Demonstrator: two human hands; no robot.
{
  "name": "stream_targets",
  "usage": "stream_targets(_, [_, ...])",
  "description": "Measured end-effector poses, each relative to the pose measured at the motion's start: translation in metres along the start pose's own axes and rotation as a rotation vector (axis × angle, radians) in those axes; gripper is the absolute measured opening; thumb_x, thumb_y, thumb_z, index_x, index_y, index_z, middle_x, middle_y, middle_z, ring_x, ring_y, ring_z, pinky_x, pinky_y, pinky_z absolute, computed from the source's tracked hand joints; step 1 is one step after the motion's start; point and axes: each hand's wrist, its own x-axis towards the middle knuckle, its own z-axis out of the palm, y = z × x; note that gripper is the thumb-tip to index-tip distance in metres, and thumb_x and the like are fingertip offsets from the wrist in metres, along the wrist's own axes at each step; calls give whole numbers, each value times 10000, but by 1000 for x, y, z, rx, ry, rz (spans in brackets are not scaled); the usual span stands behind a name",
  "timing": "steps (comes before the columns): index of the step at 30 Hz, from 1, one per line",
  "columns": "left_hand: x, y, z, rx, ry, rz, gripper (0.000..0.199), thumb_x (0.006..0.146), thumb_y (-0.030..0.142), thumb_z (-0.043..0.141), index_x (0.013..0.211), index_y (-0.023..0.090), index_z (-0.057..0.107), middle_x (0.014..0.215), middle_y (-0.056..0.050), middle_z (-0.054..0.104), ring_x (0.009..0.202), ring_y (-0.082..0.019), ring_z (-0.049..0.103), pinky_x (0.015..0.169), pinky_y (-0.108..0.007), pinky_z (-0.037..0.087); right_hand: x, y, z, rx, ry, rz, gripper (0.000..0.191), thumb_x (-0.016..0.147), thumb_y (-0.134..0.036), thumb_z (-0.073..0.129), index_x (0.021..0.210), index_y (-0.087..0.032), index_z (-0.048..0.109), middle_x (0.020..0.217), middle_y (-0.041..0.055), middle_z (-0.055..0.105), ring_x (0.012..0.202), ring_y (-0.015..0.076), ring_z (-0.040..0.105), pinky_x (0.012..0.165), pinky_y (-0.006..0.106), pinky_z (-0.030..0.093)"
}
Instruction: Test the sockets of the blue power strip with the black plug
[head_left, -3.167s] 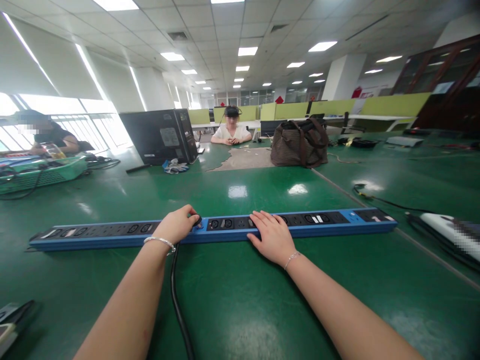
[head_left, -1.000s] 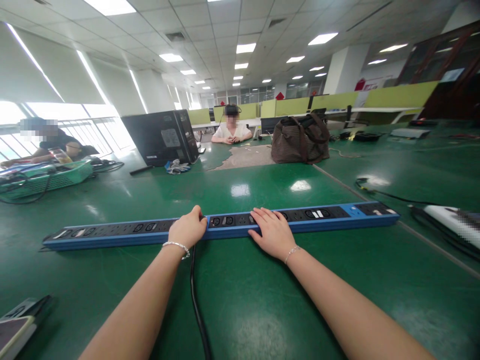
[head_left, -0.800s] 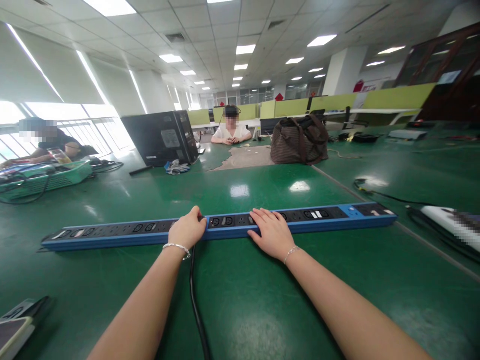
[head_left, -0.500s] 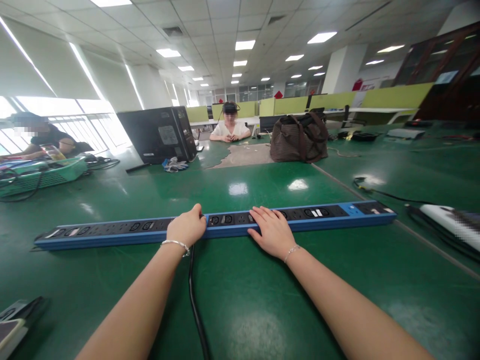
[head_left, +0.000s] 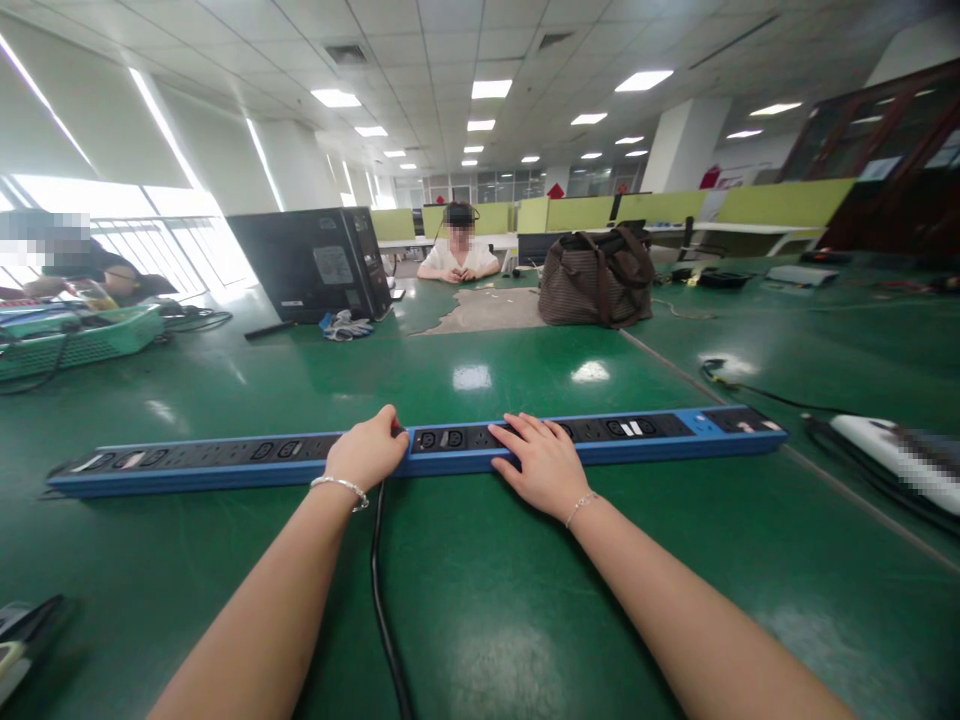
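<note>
A long blue power strip (head_left: 645, 448) with black sockets lies across the green table in front of me. My left hand (head_left: 367, 447) is closed over its middle, fingers wrapped round a plug whose dark edge shows beside the thumb. The plug is mostly hidden, so I cannot tell how deep it sits in a socket. From under this hand a black power cord (head_left: 381, 600) runs down towards me. My right hand (head_left: 541, 462) lies flat on the strip, fingers spread over the sockets, with the thumb at the near edge.
Behind the strip stand a black computer case (head_left: 311, 265), grey gloves (head_left: 345, 326) and a brown bag (head_left: 596, 277). A green basket (head_left: 120, 335) is at left, a white device (head_left: 896, 455) with a cable at right. One person sits opposite, another at far left.
The view has shifted slightly, so the strip and left hand appear a little further left. Both hands keep their places on the strip.
</note>
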Motion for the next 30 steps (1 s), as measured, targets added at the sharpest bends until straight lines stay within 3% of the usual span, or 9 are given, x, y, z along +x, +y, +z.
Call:
stream_targets(17, [0,1,-1,0,37,-8,279,789,390,361,907,222,550,824,-92,670,792,-262,625,670,-348,444,0,-1,1,13,29,13,429,828,-461,450,1232,-330,509,1319,10,479,1211,209,386,996,404,246])
stream_targets(20, [-6,1,-19,-49,83,-35,278,790,386,369,907,214,554,819,-81,669,788,-252,619,671,-332,435,0,-1,2,17,38,14,428,827,-461,451,1231,-329,510,1315,8,484,1211,207,386,999,401,243])
stream_targets(26, [-43,-12,-84,-291,332,-95,276,767,439,441,875,212,555,760,11,643,692,-163,571,617,-256,390,0,-1,1,10,29,8,429,832,-456,445,1236,-327,506,1315,11,486,1211,209,388,993,405,247])
stream_targets(30, [-53,-22,-96,-323,348,-128,299,741,479,467,855,217,556,719,10,610,659,-156,552,586,-249,374,0,-1,0,-8,26,5,428,832,-452,448,1236,-324,506,1317,10,483,1209,208,389,989,402,251])
